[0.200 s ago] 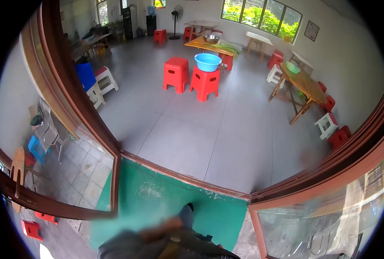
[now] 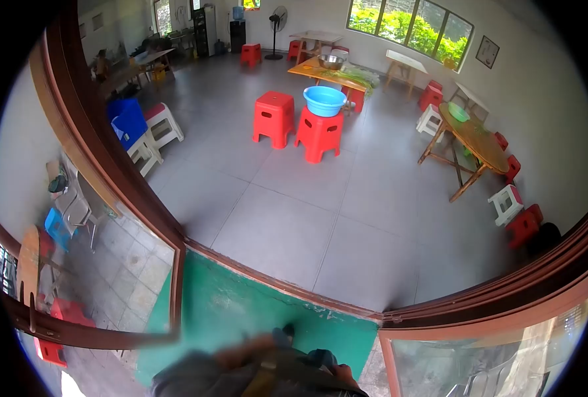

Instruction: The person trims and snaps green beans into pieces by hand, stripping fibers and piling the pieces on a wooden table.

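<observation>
At the bottom of the head view my left hand [image 2: 251, 349] is a blur held across the front of my body, with a dark sleeve behind it. Its fingers are smeared, and I cannot make out anything in it. My right hand [image 2: 344, 374] shows only in part at the lower edge, beside a dark object [image 2: 322, 358] whose kind is unclear. A strap [image 2: 261, 378] runs down my dark clothing. One dark shoe [image 2: 288, 329] stands on the green floor [image 2: 224, 291] just outside the door sill [image 2: 281, 272].
Brown-framed glass doors stand open at left [image 2: 175, 291] and right [image 2: 390, 360]. Inside, a blue basin [image 2: 325, 100] rests on a red stool [image 2: 319, 135], beside another red stool [image 2: 273, 119]. A wooden table [image 2: 476, 139] with a green bowl [image 2: 459, 112] stands at the right.
The view has tilted slightly, so the room's furniture sits lower and a little further right. More of my right hand shows. My left hand stays blurred in front of my body.
</observation>
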Demonstrator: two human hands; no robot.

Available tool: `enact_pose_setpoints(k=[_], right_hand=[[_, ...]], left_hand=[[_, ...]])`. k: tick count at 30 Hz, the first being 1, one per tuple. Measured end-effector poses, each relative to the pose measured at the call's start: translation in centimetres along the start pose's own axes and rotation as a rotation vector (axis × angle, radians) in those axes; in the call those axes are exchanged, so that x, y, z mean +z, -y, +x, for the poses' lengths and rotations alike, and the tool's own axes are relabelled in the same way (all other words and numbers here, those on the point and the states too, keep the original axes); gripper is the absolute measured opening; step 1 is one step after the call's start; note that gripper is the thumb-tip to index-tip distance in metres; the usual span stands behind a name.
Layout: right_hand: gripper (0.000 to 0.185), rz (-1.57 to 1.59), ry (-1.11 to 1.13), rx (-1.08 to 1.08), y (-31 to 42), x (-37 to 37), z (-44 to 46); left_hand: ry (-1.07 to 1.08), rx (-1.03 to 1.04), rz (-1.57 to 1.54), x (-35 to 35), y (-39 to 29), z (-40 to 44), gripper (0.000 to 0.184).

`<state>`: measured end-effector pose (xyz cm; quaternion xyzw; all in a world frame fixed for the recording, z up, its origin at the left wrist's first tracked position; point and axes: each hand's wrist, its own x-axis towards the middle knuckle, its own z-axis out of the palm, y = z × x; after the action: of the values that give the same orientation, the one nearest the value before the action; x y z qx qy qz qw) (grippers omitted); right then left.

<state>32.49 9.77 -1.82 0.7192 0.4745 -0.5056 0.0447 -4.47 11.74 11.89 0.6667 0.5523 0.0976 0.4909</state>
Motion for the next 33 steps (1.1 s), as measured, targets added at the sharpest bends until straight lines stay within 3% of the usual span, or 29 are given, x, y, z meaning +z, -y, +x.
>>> enact_pose_setpoints(k=[1, 3, 6, 11, 13, 15, 16, 19, 23, 26, 29, 33], right_hand=[[0.052, 0.129, 0.017, 0.049, 2.2, -0.9, -1.6], [0.055, -0.015, 0.043, -0.009, 4.8, -3.5, 3.2], [0.058, -0.009, 0.145, 0.042, 10.0, -7.1, 6.5], [0.049, -0.153, 0.229, -0.087, 16.7, -11.8, 13.4], [0.040, -0.251, 0.229, -0.180, 20.0, -14.2, 16.2], [0.042, -0.396, 0.108, -0.429, 20.4, -15.4, 22.7], [0.042, -0.388, 0.228, -0.392, 22.3, -17.7, 23.7], [0.044, -0.501, 0.223, -0.292, 27.7, -24.9, 26.7], [0.047, -0.417, 0.246, -0.346, 34.1, -33.6, 27.4], [0.044, -0.573, 0.334, -0.329, 35.4, -36.1, 32.2], [0.037, -0.677, 0.418, -0.364, 36.8, -38.3, 37.2], [0.026, -0.779, 0.468, -0.626, 37.1, -41.1, 45.2]], left_hand=[[-0.018, 0.024, -0.057, -1.2, -1.5, -0.6, 0.056], [0.001, -0.007, -0.020, -3.5, -1.0, 2.8, 0.056], [0.183, -0.237, 0.169, -0.6, 7.8, 9.6, 0.055], [0.244, -0.267, 0.178, 2.2, 17.8, 17.8, 0.051], [0.265, -0.359, 0.142, -0.8, 15.2, 19.9, 0.048], [0.245, -0.404, 0.126, -4.4, 12.2, 23.6, 0.046], [0.228, -0.418, 0.121, -5.9, 11.2, 26.0, 0.044], [0.184, -0.445, 0.114, -10.7, 7.0, 33.0, 0.041], [0.113, -0.449, 0.121, -16.8, 1.6, 40.6, 0.036], [0.053, -0.460, 0.144, -20.8, -1.9, 45.6, 0.033], [-0.033, -0.464, 0.176, -24.3, -3.8, 50.9, 0.030], [-0.141, -0.452, 0.256, -28.3, -5.3, 58.0, 0.026]])
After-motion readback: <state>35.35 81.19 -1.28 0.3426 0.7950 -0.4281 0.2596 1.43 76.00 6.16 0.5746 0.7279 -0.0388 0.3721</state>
